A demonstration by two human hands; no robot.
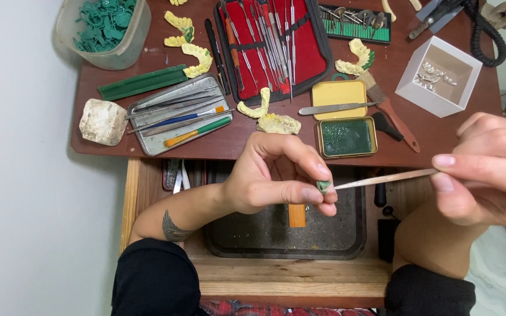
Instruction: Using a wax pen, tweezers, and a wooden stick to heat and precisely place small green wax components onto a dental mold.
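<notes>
Seen from above, a person sat at a dark brown desk (440, 131) with both hands raised over a black tray (276, 237) set in a pulled-out wooden drawer (288, 278). The left hand (273, 175) had its fingers (314, 167) closed tight around a small green piece (322, 186), pinched between thumb and fingertips above the tray. The right hand (487, 169) held a thin metal tool (382, 178) between thumb and fingertips, its tip touching the green piece. On the desk behind the hands lay an open yellow tin (339, 92) with a flat metal blade (335, 108) across it, and its other half (346, 137) filled with green material. Just left of the tin sat yellow tooth models (276, 123). Farther back stood a red-lined case (273, 44) full of slim metal tools. To the left was a metal tray (177, 114) with pens and tools, a whitish rough block (103, 121), a long green bar (142, 82), and a clear tub (103, 32) of green pieces. At the right stood a white square box (437, 76) and a brush (390, 111) with a wooden handle.
</notes>
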